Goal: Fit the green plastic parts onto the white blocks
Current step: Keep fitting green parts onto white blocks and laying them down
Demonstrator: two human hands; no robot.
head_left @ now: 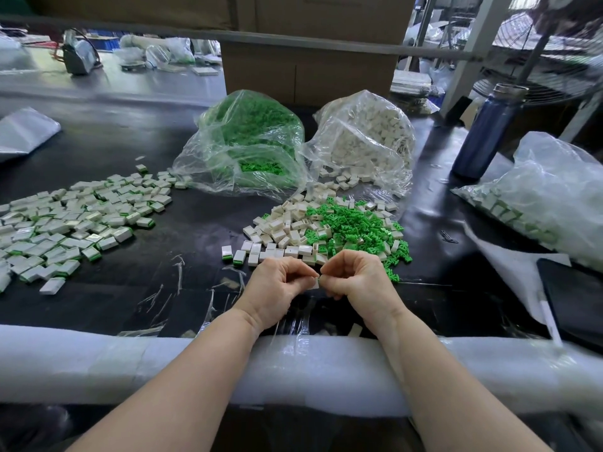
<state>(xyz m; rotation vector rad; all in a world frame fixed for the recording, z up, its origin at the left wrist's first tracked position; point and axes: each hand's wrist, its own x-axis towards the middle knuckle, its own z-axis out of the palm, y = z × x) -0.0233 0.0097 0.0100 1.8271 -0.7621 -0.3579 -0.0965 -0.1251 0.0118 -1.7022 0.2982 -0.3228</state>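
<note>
Both forearms rest on a white foam-padded table edge [98, 363], hands meeting over the black table top [195, 230]. Left hand [277, 285] has fingers curled, pinching a small white block [316, 282] at the fingertips. Right hand [359, 278] also curled, fingertips pressed against the same block from the other side; whether a green part sits between the fingers cannot be told, too small and covered. Just beyond the hands lies a mixed loose pile: white blocks [277, 234] on its left side, green plastic parts [355, 226] on its right, the two touching and overlapping in the middle. Behind that pile stand two open clear bags side by side: green-part bag [248, 141] on the left, white-block bag [365, 141] on the right, with a few blocks spilling from its mouth. To the far left, well apart from the loose pile, a wide spread of assembled blocks [65, 220], white with green edges showing. Three more of these lie just left of the loose pile's near edge. On the right, a blue bottle [483, 135] stands upright, near another clear bag [538, 197] with white and green pieces inside. A dark flat tablet-like item [574, 298] lies at the right edge. Cardboard boxes [306, 70] stand behind the bags.
</note>
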